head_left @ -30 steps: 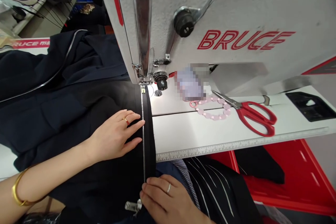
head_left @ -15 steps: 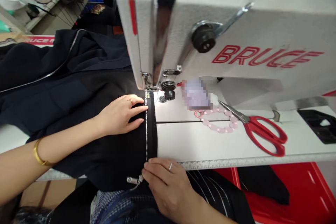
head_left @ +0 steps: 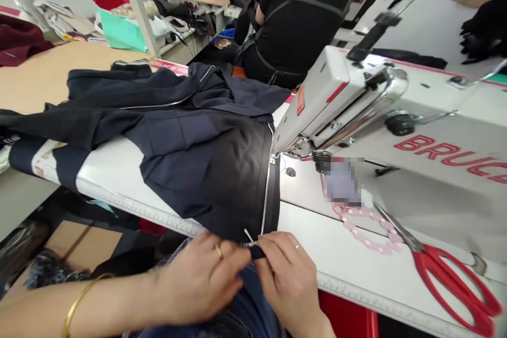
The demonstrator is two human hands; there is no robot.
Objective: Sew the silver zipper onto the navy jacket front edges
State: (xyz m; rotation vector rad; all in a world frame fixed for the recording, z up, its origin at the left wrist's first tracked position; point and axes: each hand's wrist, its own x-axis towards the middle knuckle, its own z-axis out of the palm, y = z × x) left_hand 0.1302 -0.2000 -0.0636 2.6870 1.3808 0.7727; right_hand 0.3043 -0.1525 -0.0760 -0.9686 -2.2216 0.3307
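A dark garment [head_left: 237,174] lies over the white sewing table, its metal zipper [head_left: 267,195] running from under the presser foot of the sewing machine [head_left: 443,132] toward the front edge. At that edge my left hand [head_left: 209,274], blurred, has its fingers curled at the zipper's lower end. Close beside it on the right, my right hand [head_left: 287,274] pinches the garment's lower corner and zipper end. The zipper pull [head_left: 249,235] sticks up between both hands. Their fingertips nearly meet.
Red-handled scissors [head_left: 447,269] and a pink bead loop [head_left: 370,232] lie right of the machine's needle area. A ruler strip [head_left: 352,293] lines the table's front edge. Behind the table, a person in black [head_left: 297,21] has their back turned. A red bin [head_left: 348,317] is below.
The view has swung up and left. My left hand has left the middle of the zipper and come down to its lower end, beside my right hand, which still grips there.
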